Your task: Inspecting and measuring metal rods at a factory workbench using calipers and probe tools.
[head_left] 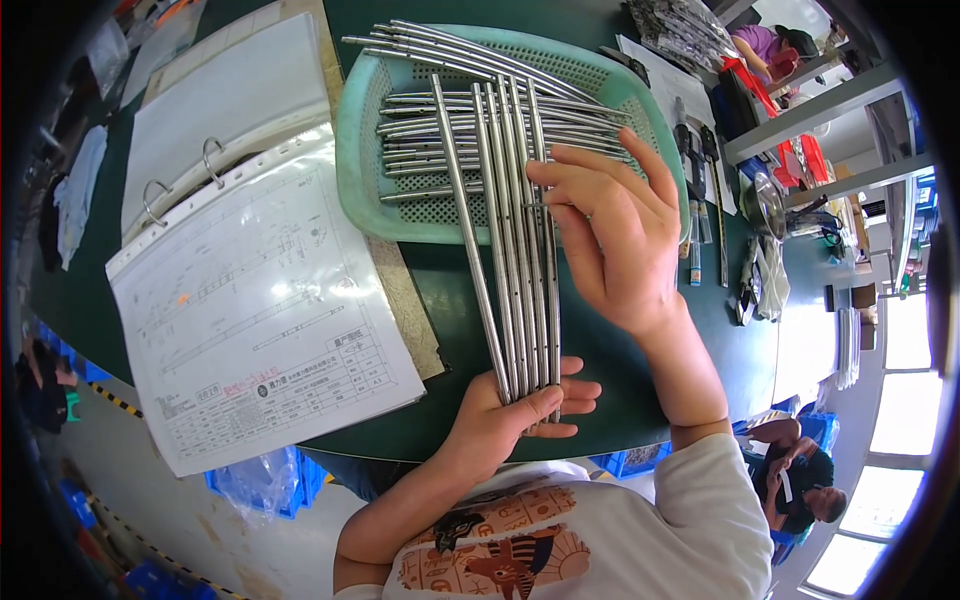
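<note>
My left hand (525, 405) is wrapped round the lower ends of several slim steel rods (508, 250) with small holes along them. They fan out slightly, the leftmost one standing a little apart, and their upper ends lie over a light green plastic basket (357, 190). Thumb and fingers of my right hand (615, 225) pinch together beside the rightmost held rod, with a thin, small thing at the fingertips that is too small to name. More steel rods (430, 130) lie crosswise in the basket, some resting over its far rim.
At left lies an open ring binder (265, 300) with technical drawings. Calipers (690, 150), pens (696, 255) and a metal bowl (765, 205) sit right of the basket on the dark green table (430, 300). Two people are at the right, one farther back, one seated.
</note>
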Demonstrator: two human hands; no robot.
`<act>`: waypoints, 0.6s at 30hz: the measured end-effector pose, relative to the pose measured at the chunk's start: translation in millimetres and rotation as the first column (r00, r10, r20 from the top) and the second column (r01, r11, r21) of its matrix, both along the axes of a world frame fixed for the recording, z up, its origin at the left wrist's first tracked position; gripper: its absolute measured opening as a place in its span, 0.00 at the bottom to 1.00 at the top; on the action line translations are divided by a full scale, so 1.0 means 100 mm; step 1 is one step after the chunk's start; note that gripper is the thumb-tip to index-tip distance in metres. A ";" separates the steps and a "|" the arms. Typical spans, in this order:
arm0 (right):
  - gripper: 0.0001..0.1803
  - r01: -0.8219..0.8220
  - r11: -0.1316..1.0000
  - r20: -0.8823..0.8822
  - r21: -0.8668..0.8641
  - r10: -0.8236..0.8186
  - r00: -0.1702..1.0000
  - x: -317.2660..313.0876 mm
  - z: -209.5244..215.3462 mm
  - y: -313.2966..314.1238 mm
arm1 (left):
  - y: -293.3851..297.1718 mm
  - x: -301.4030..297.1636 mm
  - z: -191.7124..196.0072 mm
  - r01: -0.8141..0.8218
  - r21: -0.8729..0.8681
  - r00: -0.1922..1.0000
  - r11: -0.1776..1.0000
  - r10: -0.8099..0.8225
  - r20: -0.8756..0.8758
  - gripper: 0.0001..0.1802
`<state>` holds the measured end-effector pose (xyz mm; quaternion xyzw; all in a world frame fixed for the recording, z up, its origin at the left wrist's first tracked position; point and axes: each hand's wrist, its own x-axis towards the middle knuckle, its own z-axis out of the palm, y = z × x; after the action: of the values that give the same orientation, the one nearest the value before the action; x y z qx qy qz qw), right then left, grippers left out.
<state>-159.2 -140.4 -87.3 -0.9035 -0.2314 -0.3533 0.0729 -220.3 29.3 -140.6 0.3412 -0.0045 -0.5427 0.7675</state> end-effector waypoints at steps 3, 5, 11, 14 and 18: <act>0.11 0.017 1.000 0.005 -0.001 -0.017 1.000 -0.01 0.01 0.02 | 0.00 0.00 0.00 0.001 -0.009 1.000 1.000 -0.001 0.000 0.22; 0.08 0.030 1.000 -0.032 -0.005 -0.030 0.999 -0.02 0.04 0.02 | 0.00 0.00 0.00 -0.001 -0.015 1.000 1.000 0.001 -0.003 0.22; 0.05 0.060 0.998 -0.030 -0.023 -0.060 0.998 0.01 0.02 0.06 | 0.00 0.01 0.00 -0.004 -0.011 1.000 1.000 0.004 -0.004 0.22; 0.06 0.062 0.997 -0.040 -0.037 -0.064 0.997 0.01 0.04 0.08 | 0.01 0.01 0.00 -0.010 -0.013 1.000 1.000 0.010 -0.010 0.22; 0.06 -0.010 1.000 -0.017 -0.006 0.010 1.000 0.06 -0.01 0.05 | 0.00 0.00 -0.02 -0.010 -0.042 1.000 0.999 0.009 -0.028 0.21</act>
<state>-153.6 -135.8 -88.8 -0.9055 -0.2366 -0.3445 0.0738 -220.7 29.3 -143.0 0.3174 -0.0034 -0.5434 0.7771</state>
